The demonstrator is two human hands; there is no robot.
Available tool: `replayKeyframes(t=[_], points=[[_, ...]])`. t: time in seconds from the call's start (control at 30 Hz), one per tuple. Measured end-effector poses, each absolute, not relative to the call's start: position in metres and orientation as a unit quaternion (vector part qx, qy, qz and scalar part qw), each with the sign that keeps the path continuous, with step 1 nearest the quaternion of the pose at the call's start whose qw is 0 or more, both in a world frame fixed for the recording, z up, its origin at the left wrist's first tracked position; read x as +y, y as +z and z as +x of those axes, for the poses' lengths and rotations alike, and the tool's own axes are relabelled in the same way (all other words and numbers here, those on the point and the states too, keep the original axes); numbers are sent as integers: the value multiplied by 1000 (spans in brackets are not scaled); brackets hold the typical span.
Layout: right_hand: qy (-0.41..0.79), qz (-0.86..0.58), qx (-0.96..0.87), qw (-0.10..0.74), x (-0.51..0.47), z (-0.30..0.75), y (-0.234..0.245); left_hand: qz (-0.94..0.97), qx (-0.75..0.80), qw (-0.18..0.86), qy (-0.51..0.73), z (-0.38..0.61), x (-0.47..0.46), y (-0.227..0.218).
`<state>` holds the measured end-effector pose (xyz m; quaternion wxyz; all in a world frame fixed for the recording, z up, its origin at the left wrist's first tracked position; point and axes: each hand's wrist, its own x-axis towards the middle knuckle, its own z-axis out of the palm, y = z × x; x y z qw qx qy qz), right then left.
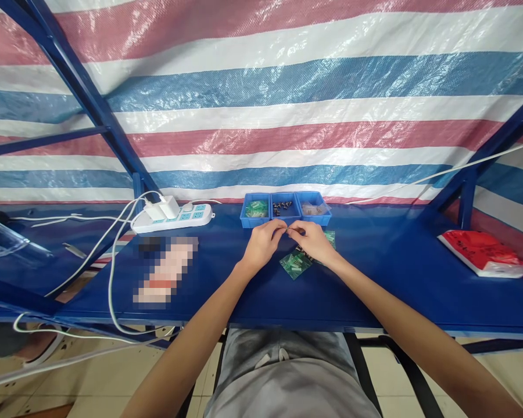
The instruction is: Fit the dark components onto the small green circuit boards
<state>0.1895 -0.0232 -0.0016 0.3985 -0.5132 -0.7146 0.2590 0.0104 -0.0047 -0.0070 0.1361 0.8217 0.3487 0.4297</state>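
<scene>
My left hand (262, 244) and my right hand (312, 239) meet above the blue table, just in front of the bins. Both hands pinch with thumb and forefinger, fingertips nearly touching; whatever they hold is too small to make out. Under my right hand lies a green circuit board (296, 263) with small parts on it, partly covered by the hand. Behind the hands stand three blue bins: the left bin (255, 224) has green pieces, the middle bin (293, 219) small dark parts, the right bin (325, 220) a clear bag (312, 209).
A white power strip (174, 219) with plugged-in chargers and loose white cables lies at the left. At the right is a red and white packet (483, 253). Blue frame posts and a striped tarp (287, 110) stand behind. A blurred-out item (169, 270) lies left of my hands.
</scene>
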Motion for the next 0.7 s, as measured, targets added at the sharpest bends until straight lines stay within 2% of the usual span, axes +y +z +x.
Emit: replayKeyframes(t=[0.13, 0.37, 0.7], points=[[250, -511, -721, 395, -23, 190, -2, 816, 341, 135, 446, 11, -4, -8], [213, -516, -733, 388, -25, 189, 0, 776, 382, 217, 453, 13, -3, -6], [156, -492, -766, 383, -24, 188, -5, 758, 404, 234, 455, 13, -2, -5]])
